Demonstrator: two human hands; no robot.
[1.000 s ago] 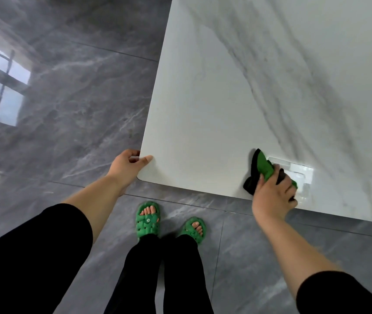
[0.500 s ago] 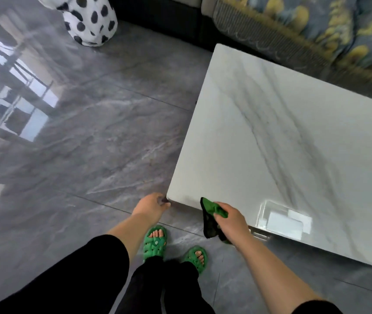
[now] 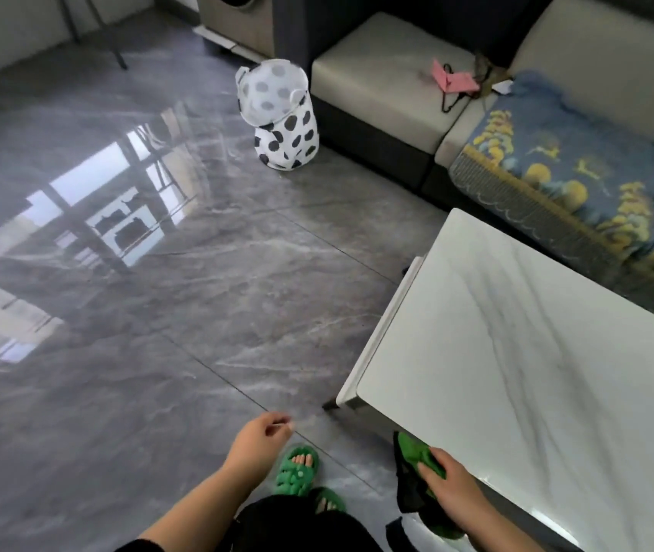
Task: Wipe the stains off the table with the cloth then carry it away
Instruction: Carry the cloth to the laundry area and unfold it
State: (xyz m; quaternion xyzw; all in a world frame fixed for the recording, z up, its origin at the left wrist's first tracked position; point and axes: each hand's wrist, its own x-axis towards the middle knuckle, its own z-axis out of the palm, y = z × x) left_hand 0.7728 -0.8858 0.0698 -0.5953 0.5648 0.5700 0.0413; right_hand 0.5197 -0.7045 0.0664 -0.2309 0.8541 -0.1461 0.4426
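Right hand (image 3: 452,498) clutched the cloth (image 3: 410,456) just off the table's (image 3: 516,352) near edge, cloth's long axis upright, top toward the near corner, left hand (image 3: 255,440) loosely curled, empty.

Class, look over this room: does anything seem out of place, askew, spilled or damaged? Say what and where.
The spotted basket on the floor beside the sofa seems to lean instead of standing straight. A pink item and a black hanger lie loose on the sofa seat. No spill or damage shows on the table.
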